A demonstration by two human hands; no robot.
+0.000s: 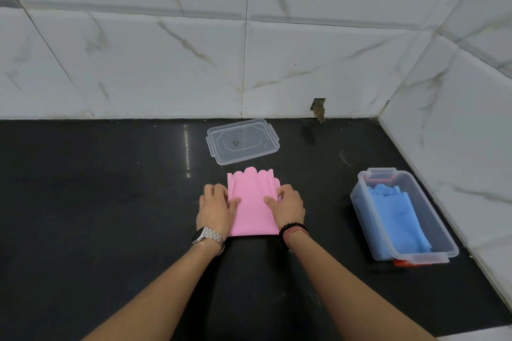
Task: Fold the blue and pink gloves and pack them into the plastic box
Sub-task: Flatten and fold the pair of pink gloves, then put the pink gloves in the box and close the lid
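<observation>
Both hands, the left hand (pixel 216 209) and right hand (pixel 288 206), are lying flat and apart on the pink gloves (pixel 252 203), whose long axis is pointing to 12 o'clock.

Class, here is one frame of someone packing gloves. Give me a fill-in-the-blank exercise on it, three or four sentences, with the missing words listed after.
1. Both hands, the left hand and the right hand, press on the ____ gloves.
2. The blue gloves lie inside the ____.
3. The clear lid lies on the ____ countertop, beyond the folded gloves.
4. The left wrist wears a ____.

Missing words: pink; plastic box; black; watch
</observation>
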